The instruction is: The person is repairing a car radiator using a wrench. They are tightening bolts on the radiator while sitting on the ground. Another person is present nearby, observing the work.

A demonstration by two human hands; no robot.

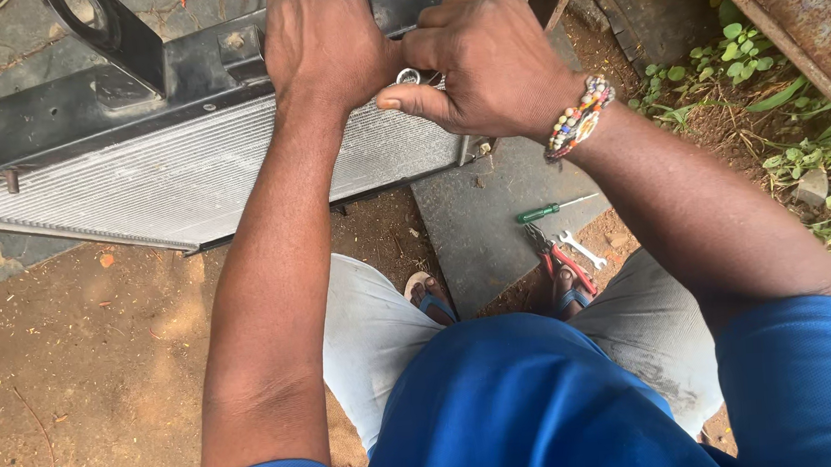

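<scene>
Pressing left hand [322, 42] and right hand [487, 61] on silver radiator [191, 175].

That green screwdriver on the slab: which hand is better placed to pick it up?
Probably the right hand: the green screwdriver lies below its wrist on that side, while the left hand rests farther away on the radiator.

A green-handled screwdriver [551, 210], red-handled pliers [559, 257] and a small spanner [584, 249] lie on the ground beside green weeds [739, 50].

bare dirt ground [88, 379] | grey slab [478, 230] | green weeds [741, 60] | daylight
</scene>
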